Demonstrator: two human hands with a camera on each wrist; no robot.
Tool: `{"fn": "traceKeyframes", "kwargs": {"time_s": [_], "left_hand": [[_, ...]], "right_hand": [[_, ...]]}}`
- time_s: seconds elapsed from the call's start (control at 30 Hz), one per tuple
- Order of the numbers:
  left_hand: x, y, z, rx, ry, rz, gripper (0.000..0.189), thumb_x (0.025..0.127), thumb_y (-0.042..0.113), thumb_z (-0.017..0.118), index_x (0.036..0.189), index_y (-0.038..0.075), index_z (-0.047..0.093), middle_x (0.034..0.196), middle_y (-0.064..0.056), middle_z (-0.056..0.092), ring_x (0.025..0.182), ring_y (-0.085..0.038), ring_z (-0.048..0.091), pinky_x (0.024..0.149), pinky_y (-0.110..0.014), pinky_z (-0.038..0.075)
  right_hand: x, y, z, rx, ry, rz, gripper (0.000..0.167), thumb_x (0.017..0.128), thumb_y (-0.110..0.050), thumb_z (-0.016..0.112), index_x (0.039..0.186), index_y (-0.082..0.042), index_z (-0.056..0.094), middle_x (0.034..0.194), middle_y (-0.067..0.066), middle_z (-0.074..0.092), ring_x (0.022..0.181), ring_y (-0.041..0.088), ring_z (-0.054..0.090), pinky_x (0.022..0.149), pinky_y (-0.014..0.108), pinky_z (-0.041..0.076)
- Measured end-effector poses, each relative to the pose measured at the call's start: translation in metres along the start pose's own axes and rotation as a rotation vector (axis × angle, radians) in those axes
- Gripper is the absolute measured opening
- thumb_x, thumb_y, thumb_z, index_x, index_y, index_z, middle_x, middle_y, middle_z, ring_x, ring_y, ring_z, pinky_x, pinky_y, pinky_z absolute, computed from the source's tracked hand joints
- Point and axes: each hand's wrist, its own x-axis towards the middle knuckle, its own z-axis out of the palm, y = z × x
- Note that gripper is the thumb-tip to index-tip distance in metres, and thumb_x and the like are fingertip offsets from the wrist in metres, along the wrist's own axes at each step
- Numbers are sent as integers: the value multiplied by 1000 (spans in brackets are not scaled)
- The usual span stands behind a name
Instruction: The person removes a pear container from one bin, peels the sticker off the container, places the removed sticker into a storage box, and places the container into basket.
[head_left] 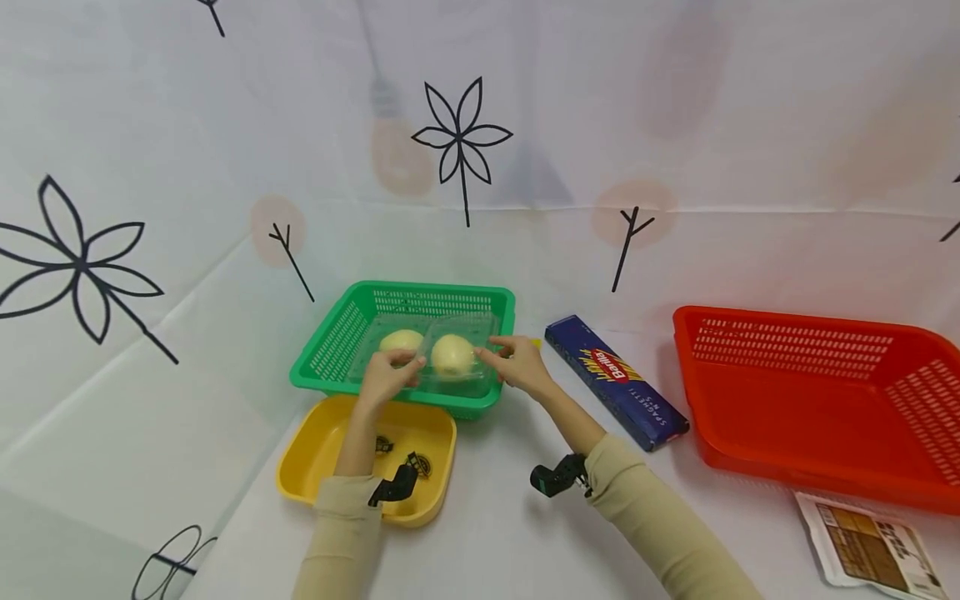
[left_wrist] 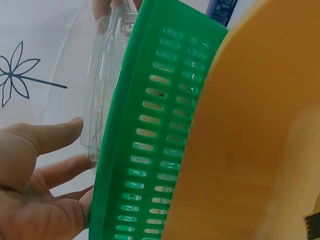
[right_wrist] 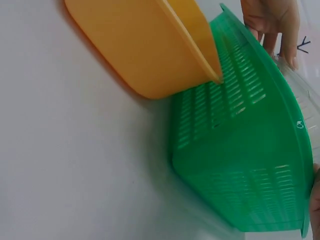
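A clear plastic box with a pale yellow round item in it sits at the front right of the green basket, level with its rim. My right hand holds the box's right side between thumb and fingers. At its left side is my left hand; in the left wrist view its thumb is straight and apart from the index finger, whose tip is right at the box edge. A second pale round item lies under clear plastic further left in the basket.
A yellow tub holding small dark items stands in front of the green basket. To the right lie a blue Barilla spaghetti box, a red basket and a brown-and-white packet. A patterned cloth hangs behind.
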Motion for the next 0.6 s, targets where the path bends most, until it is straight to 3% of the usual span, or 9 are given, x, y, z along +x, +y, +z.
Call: {"fn": "traceKeyframes", "kwargs": {"time_s": [0.2, 0.3, 0.47, 0.6], "left_hand": [[4, 1, 0, 63, -27, -17, 45, 92, 14, 60, 128, -11, 50, 123, -31, 54, 89, -36, 67, 83, -43, 52], [7, 3, -1, 108, -52, -32, 46, 92, 13, 59, 130, -12, 47, 125, -31, 53, 93, -37, 65, 84, -44, 52], [11, 6, -3, 263, -130, -36, 47, 94, 13, 56, 132, -13, 43, 128, -32, 50, 100, -40, 60, 87, -48, 49], [14, 7, -3, 285, -169, -43, 47, 95, 14, 54, 132, -14, 43, 131, -32, 47, 111, -43, 53, 90, -51, 46]], "right_hand": [[0, 1, 4, -85, 50, -62, 50, 90, -30, 62, 126, 5, 56, 77, 12, 62, 50, 22, 58, 43, 25, 43], [-1, -1, 3, -150, 35, -107, 48, 90, -27, 62, 124, 7, 56, 78, 14, 64, 50, 19, 57, 44, 25, 45], [-3, -4, 3, -224, -1, -162, 46, 90, -25, 63, 122, 8, 58, 87, 17, 68, 48, 12, 56, 46, 23, 45], [-6, -8, 2, -244, -29, -153, 43, 90, -26, 63, 118, 7, 61, 91, 17, 70, 46, 16, 59, 46, 26, 48]]}}
